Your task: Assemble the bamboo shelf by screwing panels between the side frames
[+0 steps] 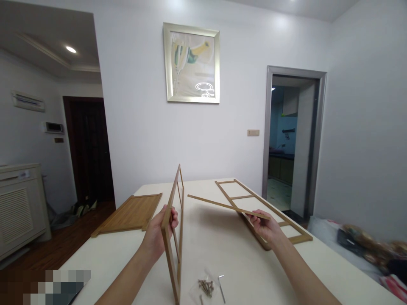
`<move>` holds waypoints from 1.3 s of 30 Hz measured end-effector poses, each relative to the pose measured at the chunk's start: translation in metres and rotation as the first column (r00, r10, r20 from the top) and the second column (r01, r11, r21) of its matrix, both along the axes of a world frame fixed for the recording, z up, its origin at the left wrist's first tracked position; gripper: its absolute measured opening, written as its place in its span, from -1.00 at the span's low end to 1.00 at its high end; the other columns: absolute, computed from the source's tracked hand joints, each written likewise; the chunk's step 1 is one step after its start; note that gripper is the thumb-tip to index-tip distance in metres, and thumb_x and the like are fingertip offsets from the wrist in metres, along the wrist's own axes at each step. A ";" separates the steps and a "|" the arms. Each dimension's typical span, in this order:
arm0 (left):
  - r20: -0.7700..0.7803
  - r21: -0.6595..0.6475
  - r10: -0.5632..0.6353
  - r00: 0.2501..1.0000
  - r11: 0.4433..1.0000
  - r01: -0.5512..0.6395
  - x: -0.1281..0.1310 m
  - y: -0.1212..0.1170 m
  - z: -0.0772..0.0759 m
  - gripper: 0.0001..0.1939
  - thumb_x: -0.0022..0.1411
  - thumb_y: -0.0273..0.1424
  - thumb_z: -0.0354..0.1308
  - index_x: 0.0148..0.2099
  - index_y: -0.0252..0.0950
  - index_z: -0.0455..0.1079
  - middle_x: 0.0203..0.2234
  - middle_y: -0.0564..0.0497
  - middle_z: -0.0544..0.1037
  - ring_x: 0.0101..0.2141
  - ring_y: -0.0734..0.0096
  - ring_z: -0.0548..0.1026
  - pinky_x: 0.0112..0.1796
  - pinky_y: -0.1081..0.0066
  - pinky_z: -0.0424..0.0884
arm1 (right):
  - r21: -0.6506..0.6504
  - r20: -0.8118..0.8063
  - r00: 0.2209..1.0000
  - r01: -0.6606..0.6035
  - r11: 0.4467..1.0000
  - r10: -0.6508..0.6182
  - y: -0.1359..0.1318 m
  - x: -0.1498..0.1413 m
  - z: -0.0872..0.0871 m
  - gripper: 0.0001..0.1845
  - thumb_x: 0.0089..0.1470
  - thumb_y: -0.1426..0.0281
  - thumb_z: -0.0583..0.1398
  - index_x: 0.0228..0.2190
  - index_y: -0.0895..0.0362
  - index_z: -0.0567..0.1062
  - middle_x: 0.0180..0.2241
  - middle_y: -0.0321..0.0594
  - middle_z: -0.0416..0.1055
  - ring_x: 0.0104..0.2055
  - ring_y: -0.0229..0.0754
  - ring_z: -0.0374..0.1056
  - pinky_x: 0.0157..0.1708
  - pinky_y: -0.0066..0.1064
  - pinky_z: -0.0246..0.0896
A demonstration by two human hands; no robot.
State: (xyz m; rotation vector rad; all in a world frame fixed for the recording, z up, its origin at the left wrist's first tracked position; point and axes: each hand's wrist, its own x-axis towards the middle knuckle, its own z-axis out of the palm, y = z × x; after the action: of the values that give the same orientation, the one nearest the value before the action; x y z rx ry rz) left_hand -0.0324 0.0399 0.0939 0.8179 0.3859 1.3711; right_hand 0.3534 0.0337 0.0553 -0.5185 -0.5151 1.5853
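My left hand [163, 226] is closed around the side of a wooden frame [172, 199], which stands upright on edge, seen nearly end-on. In my right hand [263, 224] is one end of a thin wooden slat [222, 205], held above the table and pointing left, its far end apart from the upright frame. A second wooden frame [243, 197] with crossbars lies flat beneath and beyond my right hand. Near the front of the table are several screws [206, 287] on a clear plastic bag, with an L-shaped hex key [221, 289] just right of them.
A slatted wooden panel [132, 213] lies at the left of the white table [203, 237]. The table's far edge is close to the wall, where a framed picture [192, 63] hangs. A doorway [291, 140] is at the right; bundled items [365, 250] lie beyond the table's right edge.
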 end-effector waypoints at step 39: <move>-0.102 0.130 -0.054 0.993 0.989 0.067 -0.003 -0.002 -0.003 -0.66 0.24 -0.19 0.12 -0.43 -0.35 0.46 -0.38 -0.11 0.53 -0.25 0.25 0.46 -0.09 0.23 0.41 | -0.115 0.179 0.983 -0.013 0.993 0.034 -0.001 -0.025 0.013 -0.86 0.01 0.58 0.14 -0.53 0.18 0.34 -0.60 -0.15 0.49 -0.62 -0.28 0.41 -0.68 -0.62 0.35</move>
State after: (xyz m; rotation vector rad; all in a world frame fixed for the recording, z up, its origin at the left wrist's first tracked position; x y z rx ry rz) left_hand -0.0356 0.0382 0.0905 1.0027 0.3453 1.3133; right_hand 0.3283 0.0324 0.0687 -0.7496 -0.5716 1.6047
